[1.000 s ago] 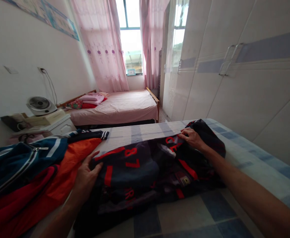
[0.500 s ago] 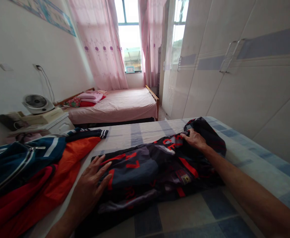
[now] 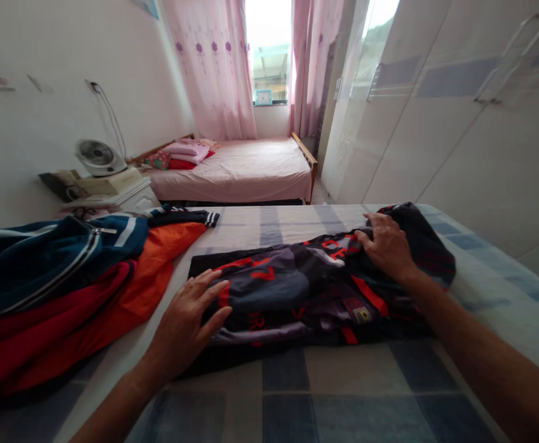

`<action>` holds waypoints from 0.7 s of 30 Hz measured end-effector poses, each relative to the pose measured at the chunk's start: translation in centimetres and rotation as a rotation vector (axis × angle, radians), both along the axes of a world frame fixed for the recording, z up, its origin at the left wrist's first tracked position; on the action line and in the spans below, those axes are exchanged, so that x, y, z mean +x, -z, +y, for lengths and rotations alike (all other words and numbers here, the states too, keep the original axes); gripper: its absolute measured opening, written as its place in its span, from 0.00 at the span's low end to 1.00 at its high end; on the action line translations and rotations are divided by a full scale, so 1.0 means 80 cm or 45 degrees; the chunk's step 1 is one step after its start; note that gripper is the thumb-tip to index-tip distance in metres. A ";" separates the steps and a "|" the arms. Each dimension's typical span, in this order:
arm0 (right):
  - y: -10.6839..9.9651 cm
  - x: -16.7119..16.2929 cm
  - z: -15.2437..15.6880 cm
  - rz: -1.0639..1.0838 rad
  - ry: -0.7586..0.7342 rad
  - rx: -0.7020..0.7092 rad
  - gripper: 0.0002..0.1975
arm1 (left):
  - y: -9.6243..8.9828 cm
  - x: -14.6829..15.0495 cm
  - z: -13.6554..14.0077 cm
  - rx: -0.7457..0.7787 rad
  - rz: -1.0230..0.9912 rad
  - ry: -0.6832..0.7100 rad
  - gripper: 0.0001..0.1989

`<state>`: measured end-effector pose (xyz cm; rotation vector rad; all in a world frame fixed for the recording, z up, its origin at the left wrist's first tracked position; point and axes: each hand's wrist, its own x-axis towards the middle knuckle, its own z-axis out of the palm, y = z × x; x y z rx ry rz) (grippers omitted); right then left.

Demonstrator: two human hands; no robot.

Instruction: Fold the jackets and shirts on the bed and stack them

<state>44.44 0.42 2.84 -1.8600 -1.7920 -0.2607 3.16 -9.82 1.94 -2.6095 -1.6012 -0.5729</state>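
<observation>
A dark piece of clothing with red letters lies across the middle of the frame, on a blue and white checked sheet. The left hand is spread out over its left end, not gripping. The right hand is at its top edge, right of the middle; I can't tell if it pinches the cloth.

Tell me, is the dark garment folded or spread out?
Folded, loosely: the dark garment lies in a long, narrow bundle, its layers overlapping and creased.
</observation>
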 end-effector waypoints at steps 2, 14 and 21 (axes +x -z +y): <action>-0.009 -0.017 -0.025 -0.020 -0.202 0.046 0.22 | -0.006 0.002 -0.020 0.024 0.034 0.201 0.24; 0.019 -0.040 -0.089 0.129 -0.446 -0.192 0.18 | -0.006 0.019 -0.050 -0.065 0.126 0.322 0.11; 0.002 -0.079 -0.071 0.006 -0.540 -0.059 0.24 | 0.000 0.056 0.002 0.262 -0.022 0.145 0.21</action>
